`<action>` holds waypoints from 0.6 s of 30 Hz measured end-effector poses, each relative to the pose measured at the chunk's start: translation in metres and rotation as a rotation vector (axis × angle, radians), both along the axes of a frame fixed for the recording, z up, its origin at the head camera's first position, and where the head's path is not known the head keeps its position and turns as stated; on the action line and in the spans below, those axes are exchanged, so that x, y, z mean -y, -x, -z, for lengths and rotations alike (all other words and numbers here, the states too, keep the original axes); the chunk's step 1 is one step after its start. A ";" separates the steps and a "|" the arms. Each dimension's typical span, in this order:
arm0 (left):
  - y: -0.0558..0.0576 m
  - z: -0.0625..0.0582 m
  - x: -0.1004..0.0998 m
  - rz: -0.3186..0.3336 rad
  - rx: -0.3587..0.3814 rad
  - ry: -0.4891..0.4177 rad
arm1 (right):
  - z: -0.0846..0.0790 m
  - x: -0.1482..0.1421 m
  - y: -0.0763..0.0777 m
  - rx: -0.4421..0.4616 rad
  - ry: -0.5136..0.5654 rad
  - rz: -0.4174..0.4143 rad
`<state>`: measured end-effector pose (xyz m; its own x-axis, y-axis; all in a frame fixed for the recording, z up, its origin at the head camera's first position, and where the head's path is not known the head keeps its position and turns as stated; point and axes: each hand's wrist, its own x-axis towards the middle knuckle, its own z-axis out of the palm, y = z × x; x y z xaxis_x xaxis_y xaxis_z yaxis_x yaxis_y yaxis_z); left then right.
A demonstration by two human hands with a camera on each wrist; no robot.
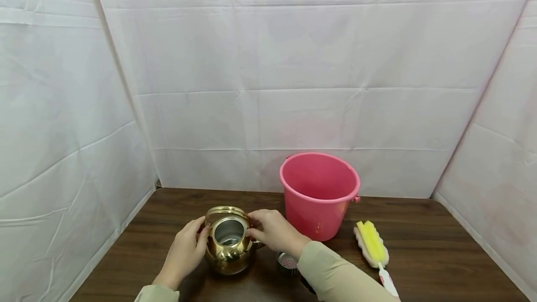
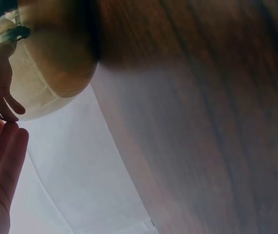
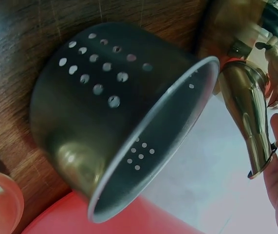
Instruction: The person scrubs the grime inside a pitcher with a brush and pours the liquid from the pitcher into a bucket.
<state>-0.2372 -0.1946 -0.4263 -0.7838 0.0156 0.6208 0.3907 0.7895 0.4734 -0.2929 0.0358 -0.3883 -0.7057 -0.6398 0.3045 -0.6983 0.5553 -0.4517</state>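
A shiny gold teapot (image 1: 228,261) stands lidless on the table, its round mouth showing a silvery inside. Its hoop handle (image 1: 226,209) is raised over the mouth. My left hand (image 1: 184,251) pinches the handle's left side between thumb and fingertips. On the opposite side, my right hand (image 1: 278,233) pinches the handle's right side. The spout (image 3: 246,114) points to the right, under the right hand. Just right of the teapot sits a metal tea strainer (image 1: 287,261) with small holes, partly hidden by the right sleeve; it looms large in the right wrist view.
A pink bucket (image 1: 320,218) stands behind the right hand. Farther right lies a brush (image 1: 372,243) with a yellow and white sponge head and a white handle. The dark wooden table (image 1: 436,255) is enclosed by white cloth walls (image 1: 293,59).
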 end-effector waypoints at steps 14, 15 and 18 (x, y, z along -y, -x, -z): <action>0.005 0.003 -0.006 -0.015 -0.059 -0.031 | -0.005 -0.003 -0.007 0.058 0.031 0.075; 0.005 0.001 -0.007 -0.016 -0.046 -0.041 | -0.007 -0.005 -0.008 0.059 0.029 0.093; 0.002 -0.008 -0.010 -0.035 0.011 -0.072 | -0.012 -0.012 -0.014 0.017 0.024 0.161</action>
